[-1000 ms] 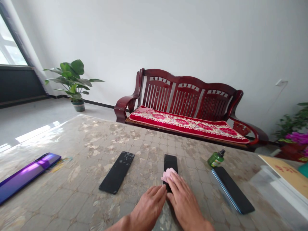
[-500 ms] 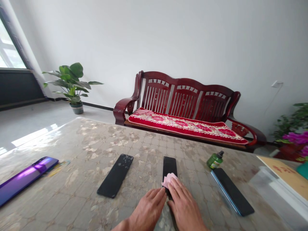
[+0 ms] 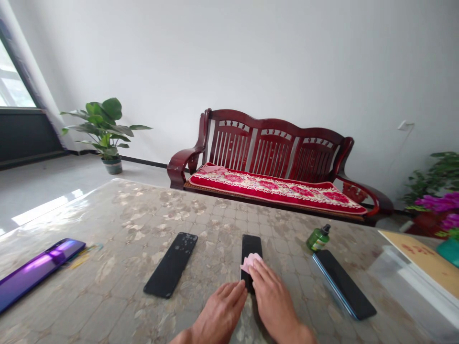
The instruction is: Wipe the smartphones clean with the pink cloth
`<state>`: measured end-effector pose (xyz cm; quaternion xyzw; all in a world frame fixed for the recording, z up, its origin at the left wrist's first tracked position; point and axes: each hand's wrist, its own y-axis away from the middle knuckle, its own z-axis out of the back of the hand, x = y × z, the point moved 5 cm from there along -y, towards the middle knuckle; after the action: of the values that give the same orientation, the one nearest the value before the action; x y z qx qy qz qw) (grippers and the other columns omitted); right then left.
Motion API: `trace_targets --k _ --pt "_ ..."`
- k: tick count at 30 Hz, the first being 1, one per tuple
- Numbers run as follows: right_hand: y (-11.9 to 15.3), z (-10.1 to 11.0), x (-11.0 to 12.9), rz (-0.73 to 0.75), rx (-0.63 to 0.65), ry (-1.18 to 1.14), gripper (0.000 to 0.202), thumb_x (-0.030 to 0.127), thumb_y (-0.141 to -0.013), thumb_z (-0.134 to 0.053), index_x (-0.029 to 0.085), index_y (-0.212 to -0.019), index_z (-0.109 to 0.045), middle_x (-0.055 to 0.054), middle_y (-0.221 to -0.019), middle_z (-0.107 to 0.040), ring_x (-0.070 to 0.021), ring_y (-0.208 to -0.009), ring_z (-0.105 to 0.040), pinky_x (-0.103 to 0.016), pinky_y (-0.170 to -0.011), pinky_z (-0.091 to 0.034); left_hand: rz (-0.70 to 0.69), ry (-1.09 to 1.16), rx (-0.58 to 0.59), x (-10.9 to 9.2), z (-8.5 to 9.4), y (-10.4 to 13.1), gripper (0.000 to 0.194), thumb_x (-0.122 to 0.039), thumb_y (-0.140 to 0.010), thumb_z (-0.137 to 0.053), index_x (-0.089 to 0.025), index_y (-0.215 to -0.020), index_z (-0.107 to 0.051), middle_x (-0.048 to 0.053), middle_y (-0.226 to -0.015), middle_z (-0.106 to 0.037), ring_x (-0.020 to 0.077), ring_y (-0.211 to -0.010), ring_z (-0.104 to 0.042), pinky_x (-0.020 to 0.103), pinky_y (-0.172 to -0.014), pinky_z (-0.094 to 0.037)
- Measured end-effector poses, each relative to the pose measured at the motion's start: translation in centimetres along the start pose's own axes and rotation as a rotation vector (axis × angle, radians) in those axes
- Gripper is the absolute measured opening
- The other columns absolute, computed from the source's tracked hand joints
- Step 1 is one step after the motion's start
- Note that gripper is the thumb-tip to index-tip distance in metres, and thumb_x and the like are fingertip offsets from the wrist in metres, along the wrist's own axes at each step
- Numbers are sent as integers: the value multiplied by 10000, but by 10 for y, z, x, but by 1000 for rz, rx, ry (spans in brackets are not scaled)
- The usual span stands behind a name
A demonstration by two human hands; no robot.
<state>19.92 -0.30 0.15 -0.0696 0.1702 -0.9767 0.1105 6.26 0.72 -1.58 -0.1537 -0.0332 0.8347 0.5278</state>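
A black phone (image 3: pixel 251 242) lies on the patterned tablecloth (image 3: pixel 125 267) in front of me. My right hand (image 3: pixel 273 296) presses a crumpled pink cloth (image 3: pixel 252 261) onto its screen, fingertips on the cloth. My left hand (image 3: pixel 221 310) rests at the phone's near left edge, its fingers together and the tips touching that edge. Left of my hands lies another black phone (image 3: pixel 170 265) with whitish spots near its top. A blue-edged phone (image 3: pixel 344 285) is at the right, with a small green spray bottle (image 3: pixel 318 238) just behind it.
At the far left is a shiny purple phone (image 3: pixel 39 272) beside a small yellow item (image 3: pixel 79 258). A tan folder (image 3: pixel 423 255) and clear plastic lie at the right edge. Beyond the table stand a red wooden bench (image 3: pixel 272 153) and a potted plant (image 3: pixel 112 165).
My right hand has slid the pink cloth slightly up along the phone. My left hand keeps its place at the phone's edge. The view has shifted slightly.
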Motion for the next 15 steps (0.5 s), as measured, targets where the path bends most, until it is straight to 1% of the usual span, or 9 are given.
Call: trace_targets --k 3,6,8,12,13,15 --pt "21 1 5 44 -22 37 537 73 -869 -456 231 -1380 -511 -41 -1451 -493 -230 -1324 -469 -378 -1049 -491 25 73 -26 -1 8 -1 331 -89 -863 -491 -159 -1176 -575 104 -1241 -621 245 -1104 -587 349 -1004 -454" --pt "29 1 5 75 -47 38 543 75 -866 -473 239 -1383 -504 -38 -1456 -487 -224 -1320 -475 -354 -1047 -491 58 136 -44 0 11 -1 293 -39 -877 -463 -200 -1088 -588 46 -1129 -645 196 -1011 -602 299 -967 -463" --pt "26 1 3 60 -42 16 554 59 -857 -474 252 -1375 -511 -29 -1442 -505 -218 -1322 -472 -356 -1058 -481 69 122 -34 0 11 -2 286 -30 -882 -458 -201 -1074 -585 38 -1093 -641 193 -982 -601 293 -942 -473" --pt "6 1 2 20 -13 -41 589 0 -845 -444 266 -1366 -514 -13 -1439 -510 -201 -1347 -438 -388 -1099 -440 92 20 28 0 9 -7 304 -23 -865 -471 -173 -1107 -577 64 -1102 -636 213 -967 -604 313 -917 -490" --pt "1 1 3 17 -17 -49 582 -7 -852 -434 259 -1363 -516 -15 -1439 -510 -199 -1350 -434 -391 -1102 -437 99 -2 44 0 10 -9 299 -23 -857 -477 -167 -1097 -582 70 -1105 -636 217 -962 -607 317 -910 -494" --pt "-6 2 3 21 -39 -62 542 -3 -875 -427 247 -1344 -532 -20 -1421 -529 -195 -1342 -444 -389 -1093 -446 109 -19 69 0 14 -12 255 -21 -843 -490 -169 -1015 -605 71 -1094 -641 214 -944 -616 313 -892 -502"
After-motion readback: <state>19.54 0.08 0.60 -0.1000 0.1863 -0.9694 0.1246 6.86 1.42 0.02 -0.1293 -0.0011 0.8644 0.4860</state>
